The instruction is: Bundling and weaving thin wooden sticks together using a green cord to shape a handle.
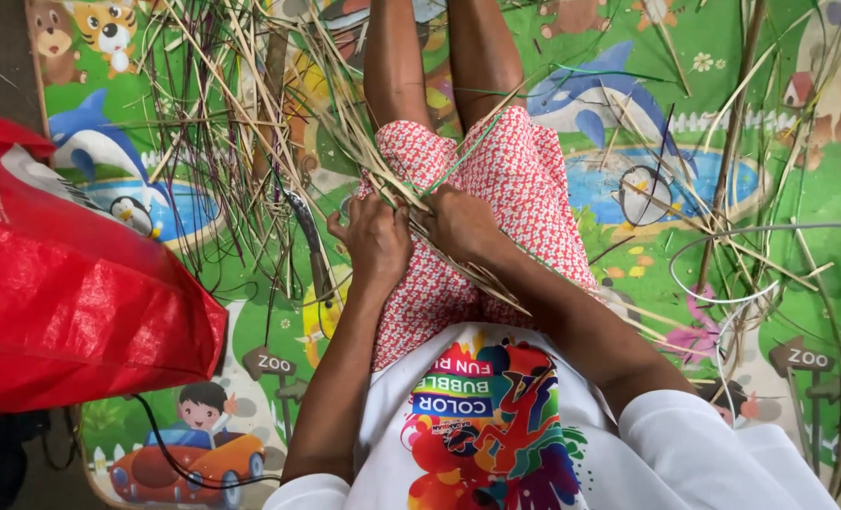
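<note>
left hand clenched, right hand clenched, side by side

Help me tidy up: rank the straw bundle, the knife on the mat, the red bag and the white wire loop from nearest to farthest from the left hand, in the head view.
From the left hand:
1. Straw bundle, gripped in it, on the lap.
2. Knife, just to its left on the mat.
3. Red bag, far left.
4. White wire loop, far right.

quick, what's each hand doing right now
Left hand: closed on the dried straw strips.
Right hand: closed on the same strips.
</note>
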